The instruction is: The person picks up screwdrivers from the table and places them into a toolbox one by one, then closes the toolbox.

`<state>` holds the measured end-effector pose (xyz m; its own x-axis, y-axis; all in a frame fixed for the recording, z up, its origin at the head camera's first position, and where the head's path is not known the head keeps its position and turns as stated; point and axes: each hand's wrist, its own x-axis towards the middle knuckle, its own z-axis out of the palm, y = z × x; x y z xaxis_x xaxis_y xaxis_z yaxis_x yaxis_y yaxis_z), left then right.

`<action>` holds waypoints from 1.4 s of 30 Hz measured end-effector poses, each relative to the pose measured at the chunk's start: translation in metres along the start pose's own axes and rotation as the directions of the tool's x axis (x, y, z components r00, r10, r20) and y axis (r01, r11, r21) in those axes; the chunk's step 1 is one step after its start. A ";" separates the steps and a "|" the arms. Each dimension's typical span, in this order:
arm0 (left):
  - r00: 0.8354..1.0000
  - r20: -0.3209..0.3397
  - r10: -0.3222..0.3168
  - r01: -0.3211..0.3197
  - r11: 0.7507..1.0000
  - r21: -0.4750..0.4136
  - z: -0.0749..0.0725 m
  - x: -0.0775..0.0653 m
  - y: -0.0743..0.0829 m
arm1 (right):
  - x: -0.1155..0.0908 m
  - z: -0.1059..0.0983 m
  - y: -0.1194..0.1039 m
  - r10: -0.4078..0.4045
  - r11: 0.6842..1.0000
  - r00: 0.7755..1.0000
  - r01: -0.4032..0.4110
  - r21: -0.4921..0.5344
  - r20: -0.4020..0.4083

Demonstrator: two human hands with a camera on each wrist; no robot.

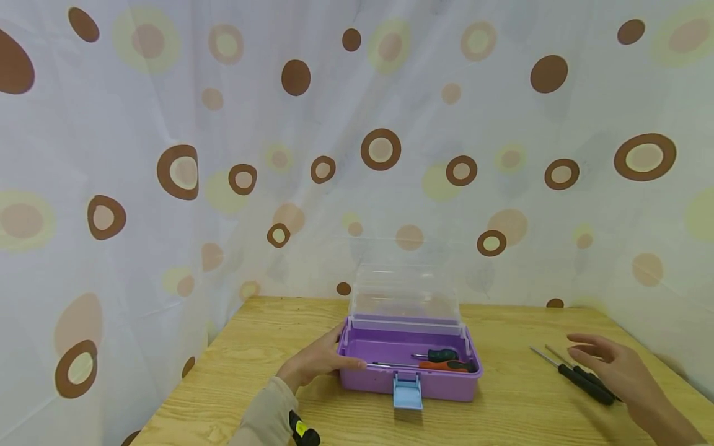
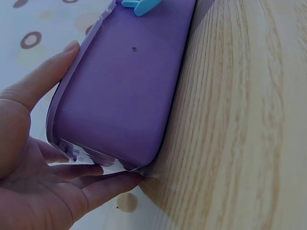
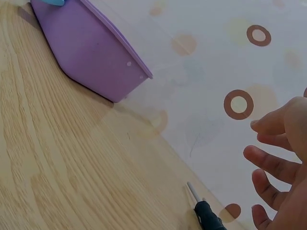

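Note:
A purple toolbox (image 1: 368, 382) stands with its clear lid (image 1: 404, 297) raised and its light blue latch (image 1: 408, 396) hanging down in front. My left hand (image 1: 318, 359) holds the box at its left end, thumb over the front rim and fingers along the end wall. Inside lie an orange and black screwdriver (image 1: 443, 366) and a shorter, dark-handled screwdriver (image 1: 442, 355). On the right, my right hand (image 1: 619, 368) hovers with relaxed fingers and nothing in them, beside two black-handled screwdrivers on the table. The nearer screwdriver (image 1: 586, 385) partly overlaps the other.
The wooden table (image 1: 513, 415) reaches back to a white curtain (image 1: 424, 204) with brown and beige circles, which also hangs along both sides. A black and yellow object (image 1: 304, 430) shows beside my left sleeve (image 1: 264, 412).

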<state>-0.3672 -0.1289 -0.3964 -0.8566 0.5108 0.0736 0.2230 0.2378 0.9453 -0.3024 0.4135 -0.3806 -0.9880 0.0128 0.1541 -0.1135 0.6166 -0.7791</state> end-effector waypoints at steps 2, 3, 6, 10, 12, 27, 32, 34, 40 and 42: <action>1.000 0.000 -0.002 0.002 1.000 -0.002 0.000 0.000 0.000 | 0.000 -0.002 0.004 0.025 0.999 1.000 -0.025 0.031 0.012; 1.000 -0.001 -0.002 0.002 1.000 0.000 0.001 0.000 0.000 | 0.001 -0.003 0.006 0.039 0.998 0.999 -0.040 0.042 0.019; 1.000 -0.002 -0.002 0.002 1.000 0.002 0.001 0.000 -0.001 | 0.001 -0.004 0.010 0.062 0.997 0.998 -0.063 0.050 0.029; 1.000 -0.001 -0.003 0.003 1.000 0.008 0.000 0.001 -0.002 | 0.000 -0.004 0.013 0.070 0.997 0.997 -0.071 0.039 0.025; 1.000 -0.002 -0.001 0.001 1.000 0.011 0.000 0.001 -0.002 | 0.000 -0.005 0.015 0.075 0.997 0.997 -0.076 0.032 0.024; 1.000 -0.004 0.001 -0.001 1.000 0.015 0.001 0.001 -0.002 | 0.003 -0.007 0.037 0.126 0.989 0.988 -0.118 -0.094 0.088; 1.000 0.007 0.010 -0.010 1.000 0.026 0.000 0.002 -0.002 | 0.000 -0.006 0.041 0.096 0.984 0.989 -0.076 -0.163 0.113; 1.000 0.006 0.011 -0.011 0.999 0.030 0.000 0.002 -0.002 | 0.000 -0.006 0.043 0.071 0.980 0.991 -0.049 -0.192 0.111; 1.000 -0.003 0.008 -0.008 1.000 0.022 -0.001 0.002 -0.002 | 0.001 -0.006 0.050 0.072 0.968 0.991 -0.043 -0.247 0.110; 1.000 -0.003 0.006 -0.006 1.000 0.021 -0.001 0.002 -0.002 | 0.002 -0.006 0.053 0.087 0.964 0.991 -0.057 -0.258 0.104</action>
<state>-0.3695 -0.1291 -0.3979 -0.8563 0.5102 0.0804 0.2382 0.2522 0.9379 -0.3095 0.4507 -0.4177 -0.9996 -0.0154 0.0222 -0.0257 0.7971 -0.6033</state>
